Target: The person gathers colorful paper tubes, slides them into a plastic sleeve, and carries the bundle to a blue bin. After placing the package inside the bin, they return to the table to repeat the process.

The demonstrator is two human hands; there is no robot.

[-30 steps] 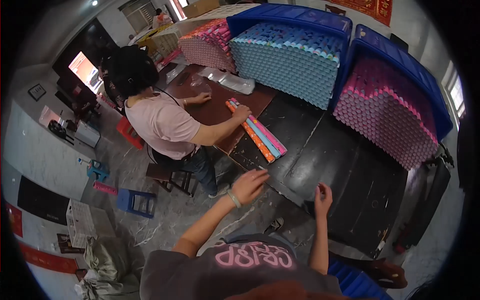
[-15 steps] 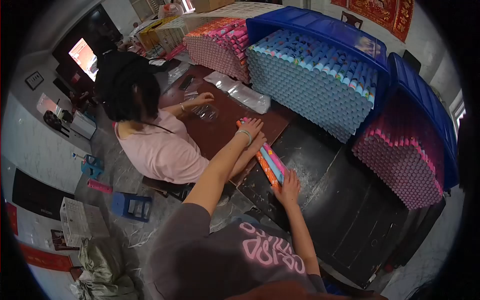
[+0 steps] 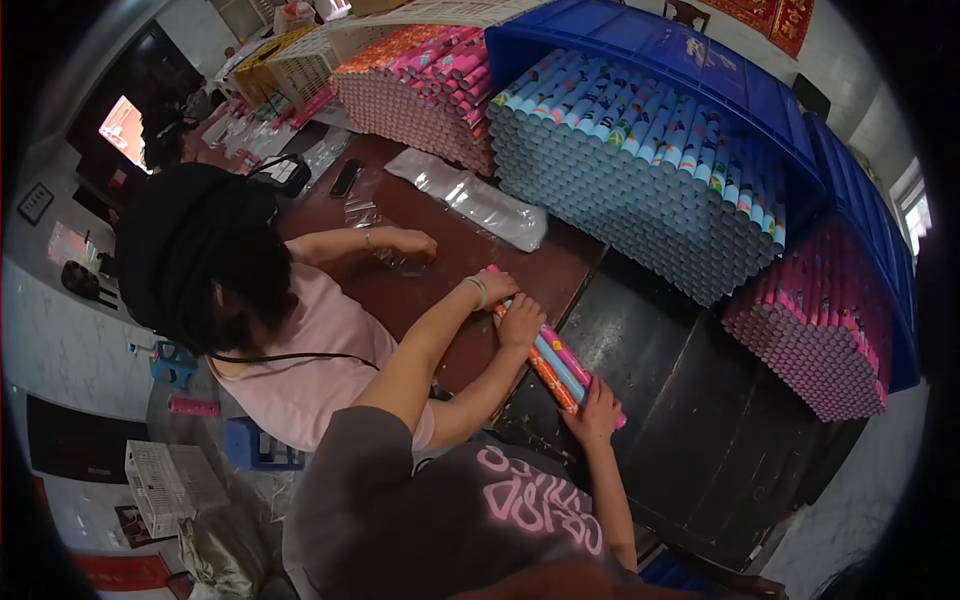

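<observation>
Three long patterned paper-wrapped tubes, one orange (image 3: 550,376), one light blue (image 3: 562,367) and one pink (image 3: 568,354), lie side by side over the seam of two table tops. My left hand (image 3: 493,290), below a bracelet, is closed over their far end. At the near end my right hand (image 3: 597,412) grips them, and the pink tube sticks out past its fingers. Between my hands a co-worker's hand (image 3: 522,322) also holds the tubes near the far end. The co-worker's other hand (image 3: 412,245) is by thin clear plastic on the brown table.
Blue crates (image 3: 640,40) on their sides hold stacked blue tubes (image 3: 620,170) and pink tubes (image 3: 810,330). More pink and orange tubes (image 3: 420,105) stand further left. Clear plastic bags (image 3: 470,200) and a phone (image 3: 346,178) lie on the brown table. The co-worker (image 3: 300,350) sits close at my left.
The view has shifted. The co-worker leans closer, and the hand on the tubes shows more fully. The co-worker's other hand has closed. The pink tube now juts out beyond my right hand.
</observation>
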